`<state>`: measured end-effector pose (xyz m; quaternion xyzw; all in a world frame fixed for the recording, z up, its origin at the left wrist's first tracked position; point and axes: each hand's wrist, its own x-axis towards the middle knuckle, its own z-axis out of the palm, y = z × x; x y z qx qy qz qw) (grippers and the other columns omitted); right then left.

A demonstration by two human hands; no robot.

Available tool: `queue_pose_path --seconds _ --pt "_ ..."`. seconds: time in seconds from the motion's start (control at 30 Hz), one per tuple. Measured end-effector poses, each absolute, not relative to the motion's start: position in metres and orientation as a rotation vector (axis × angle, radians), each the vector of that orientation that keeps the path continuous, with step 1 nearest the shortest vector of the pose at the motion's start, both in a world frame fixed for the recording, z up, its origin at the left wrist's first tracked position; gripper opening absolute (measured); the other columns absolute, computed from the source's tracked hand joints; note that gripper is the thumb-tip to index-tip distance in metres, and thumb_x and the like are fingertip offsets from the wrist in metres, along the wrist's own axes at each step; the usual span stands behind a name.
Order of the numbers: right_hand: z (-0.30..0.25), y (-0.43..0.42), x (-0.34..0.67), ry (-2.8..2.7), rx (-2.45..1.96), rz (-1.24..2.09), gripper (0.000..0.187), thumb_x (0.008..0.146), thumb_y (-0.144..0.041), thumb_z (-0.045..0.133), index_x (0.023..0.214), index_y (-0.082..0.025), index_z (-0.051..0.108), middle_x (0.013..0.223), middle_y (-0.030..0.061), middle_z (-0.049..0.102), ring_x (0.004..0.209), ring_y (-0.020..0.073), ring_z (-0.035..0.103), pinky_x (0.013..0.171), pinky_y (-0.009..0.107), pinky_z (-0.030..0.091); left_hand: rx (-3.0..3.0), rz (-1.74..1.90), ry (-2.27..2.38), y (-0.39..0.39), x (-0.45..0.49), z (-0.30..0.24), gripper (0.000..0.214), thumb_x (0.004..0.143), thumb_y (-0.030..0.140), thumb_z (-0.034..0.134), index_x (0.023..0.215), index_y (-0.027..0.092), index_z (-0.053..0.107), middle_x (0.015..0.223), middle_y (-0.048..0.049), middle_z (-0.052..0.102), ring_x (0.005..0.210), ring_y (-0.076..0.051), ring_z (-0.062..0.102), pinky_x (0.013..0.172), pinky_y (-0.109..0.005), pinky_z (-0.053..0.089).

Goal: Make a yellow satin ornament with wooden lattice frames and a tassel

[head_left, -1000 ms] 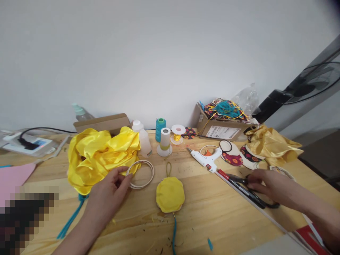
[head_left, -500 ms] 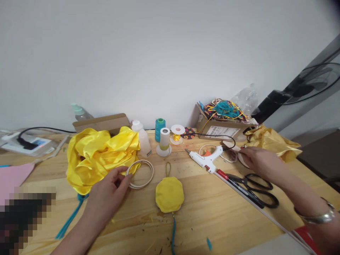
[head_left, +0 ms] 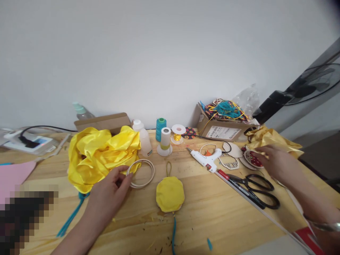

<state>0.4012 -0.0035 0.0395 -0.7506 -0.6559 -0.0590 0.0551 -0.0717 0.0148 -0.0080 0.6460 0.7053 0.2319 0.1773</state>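
Observation:
Thin pale rings, which look like wood and overlap each other, are pinched at their left edge by my left hand. Near the right side of the table, my right hand has its fingers curled at the edge of a red patterned piece; what they grip is hidden. Pale flat cut-outs lie just left of that hand. Between my hands rests a yellow fabric-covered eight-sided pendant, its loop pointing away and a teal cord toward me.
A white glue gun lies beside black-handled scissors and a red-capped marker. Bunched yellow satin is on the left. Bottles, thread spools and a cardboard box line the wall. Gold fabric sits behind my right hand.
My right hand has shifted to the right, away from the glue gun's cable, uncovering the red patterned piece and cut-outs. My left hand keeps the rings in about the same place.

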Motion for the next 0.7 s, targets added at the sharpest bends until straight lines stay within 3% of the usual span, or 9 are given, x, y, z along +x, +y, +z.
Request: queue_pose_path --seconds 0.1,0.2,0.33,0.47,0.57,0.7 --pt "0.033 -0.002 0.359 -2.312 -2.072 0.164 0.025 0.087 -0.032 0.043 0.091 -0.021 0.066 0.1 0.0089 0.067 0.092 0.0255 0.062 0.078 0.035 0.049 1.859 0.645 2.019 0.013 -0.069 -0.007 0.041 0.078 0.052 0.045 0.1 0.02 0.058 0.072 -0.0011 0.07 0.065 -0.021 0.064 0.06 -0.029 0.044" --pt "0.028 0.002 0.335 -2.52 -1.923 0.213 0.018 0.085 -0.024 0.048 0.092 -0.02 0.064 0.107 0.0094 0.065 0.099 0.024 0.059 0.082 0.033 0.047 1.918 0.611 2.043 0.012 -0.068 -0.008 0.042 0.08 0.051 0.045 0.105 0.019 0.058 0.072 -0.0013 0.071 0.068 -0.022 0.066 0.061 -0.03 0.044" --pt "0.027 0.007 0.331 -2.577 -1.985 0.141 0.016 0.085 -0.02 0.046 0.082 -0.017 0.061 0.093 0.0118 0.065 0.085 0.0245 0.061 0.072 0.034 0.047 1.988 0.517 2.138 0.01 -0.068 -0.009 0.042 0.084 0.047 0.044 0.112 0.02 0.057 0.074 -0.001 0.071 0.07 -0.024 0.066 0.058 -0.031 0.043" --pt "0.027 0.009 0.338 -2.643 -1.96 0.073 0.017 0.084 -0.021 0.049 0.092 -0.014 0.063 0.096 0.0146 0.065 0.088 0.0275 0.061 0.074 0.036 0.047 2.165 0.706 2.137 0.004 -0.065 -0.008 0.039 0.085 0.048 0.047 0.108 0.02 0.061 0.068 -0.0015 0.068 0.064 -0.022 0.064 0.058 -0.03 0.043" --pt "0.025 0.01 0.345 -2.683 -1.911 0.089 0.022 0.084 -0.02 0.048 0.099 -0.015 0.064 0.102 0.0141 0.065 0.093 0.0274 0.061 0.077 0.037 0.047 2.428 0.873 1.797 -0.004 -0.059 -0.008 0.035 0.084 0.046 0.051 0.104 0.019 0.062 0.079 -0.0045 0.068 0.075 -0.021 0.063 0.071 -0.033 0.047" --pt "0.024 0.011 0.354 -2.717 -1.835 0.023 0.025 0.084 -0.016 0.047 0.103 -0.016 0.064 0.109 0.0146 0.064 0.099 0.0263 0.059 0.084 0.037 0.046 2.478 0.733 1.525 -0.014 -0.05 -0.015 0.049 0.079 0.047 0.059 0.121 0.023 0.051 0.106 -0.0062 0.068 0.104 -0.027 0.057 0.089 -0.042 0.046"
